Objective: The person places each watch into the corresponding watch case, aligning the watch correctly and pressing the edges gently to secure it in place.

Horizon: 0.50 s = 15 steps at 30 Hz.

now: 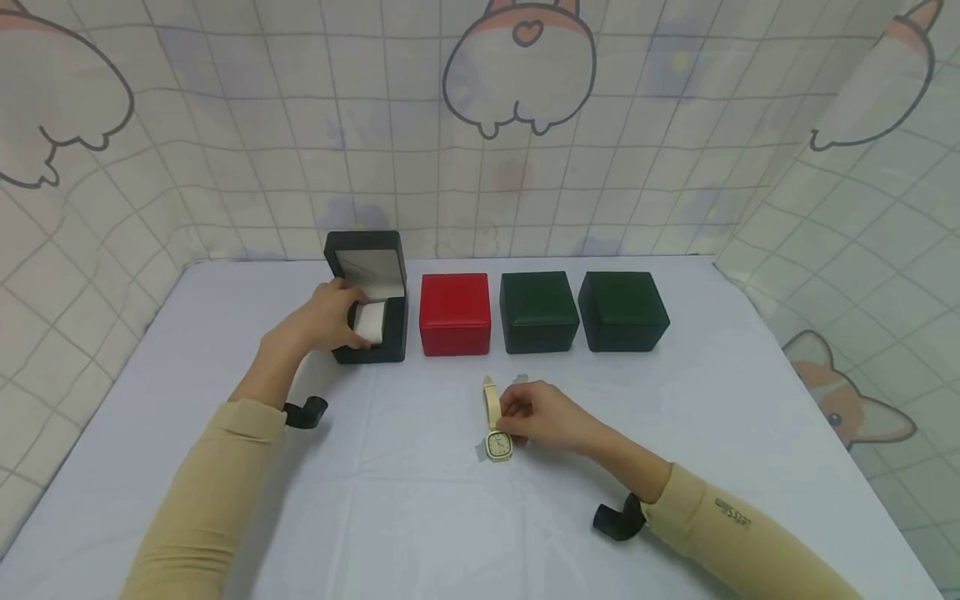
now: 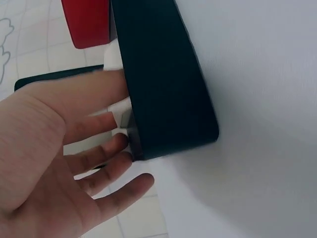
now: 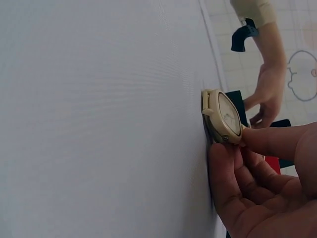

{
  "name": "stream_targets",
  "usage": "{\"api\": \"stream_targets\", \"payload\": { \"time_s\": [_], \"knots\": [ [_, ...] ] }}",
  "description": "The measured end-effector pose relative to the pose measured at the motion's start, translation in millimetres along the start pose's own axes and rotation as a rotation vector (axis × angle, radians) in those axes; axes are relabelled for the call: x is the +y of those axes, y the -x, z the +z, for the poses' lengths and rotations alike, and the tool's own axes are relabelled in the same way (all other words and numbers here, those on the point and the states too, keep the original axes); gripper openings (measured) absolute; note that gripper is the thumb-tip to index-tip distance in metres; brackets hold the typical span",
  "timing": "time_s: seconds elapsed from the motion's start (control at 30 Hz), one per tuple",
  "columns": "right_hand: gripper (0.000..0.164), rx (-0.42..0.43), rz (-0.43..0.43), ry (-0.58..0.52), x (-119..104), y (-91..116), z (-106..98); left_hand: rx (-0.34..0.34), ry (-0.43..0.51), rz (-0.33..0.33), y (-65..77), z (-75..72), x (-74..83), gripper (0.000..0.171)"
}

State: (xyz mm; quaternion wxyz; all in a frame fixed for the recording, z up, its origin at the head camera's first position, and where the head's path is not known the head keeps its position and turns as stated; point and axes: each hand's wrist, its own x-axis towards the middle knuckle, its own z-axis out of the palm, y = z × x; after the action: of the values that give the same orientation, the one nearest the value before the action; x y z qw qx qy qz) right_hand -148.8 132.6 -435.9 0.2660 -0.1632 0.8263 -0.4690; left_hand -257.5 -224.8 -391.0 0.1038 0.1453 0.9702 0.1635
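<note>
A dark watch box [image 1: 393, 333] stands with its lid up, white-lined inside, at the left of the row. My left hand [image 1: 330, 317] reaches into it, thumb and forefinger on either side of a white watch cushion [image 1: 370, 323]; the other fingers spread loosely at the box's side in the left wrist view. A cream wristwatch [image 1: 498, 445] with a squarish dial lies on the table, its strap [image 1: 491, 404] stretched away from me. My right hand [image 1: 543, 417] pinches the watch by its edge between thumb and forefinger, as the right wrist view shows.
To the right of the dark box stand a shut red box [image 1: 454, 314] and two shut green boxes, one [image 1: 539, 312] in the middle and one [image 1: 624, 311] at the right end. Small clear pieces [image 1: 482, 452] lie by the watch. A patterned curtain [image 1: 360, 125] hangs behind the white table [image 1: 420, 533].
</note>
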Motion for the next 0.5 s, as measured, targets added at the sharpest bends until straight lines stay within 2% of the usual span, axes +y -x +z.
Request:
{"api": "stream_targets", "payload": {
  "time_s": [0.33, 0.5],
  "knots": [
    [0.015, -0.009, -0.014, -0.032, -3.1, 1.3, 0.7, -0.056, -0.042, -0.020, 0.8, -4.1, 6.4, 0.071],
    [0.030, -0.011, -0.002, -0.038, -2.7, 2.1, 0.8, -0.072, -0.042, -0.028, 0.7, -5.7, 7.6, 0.072]
  ]
}}
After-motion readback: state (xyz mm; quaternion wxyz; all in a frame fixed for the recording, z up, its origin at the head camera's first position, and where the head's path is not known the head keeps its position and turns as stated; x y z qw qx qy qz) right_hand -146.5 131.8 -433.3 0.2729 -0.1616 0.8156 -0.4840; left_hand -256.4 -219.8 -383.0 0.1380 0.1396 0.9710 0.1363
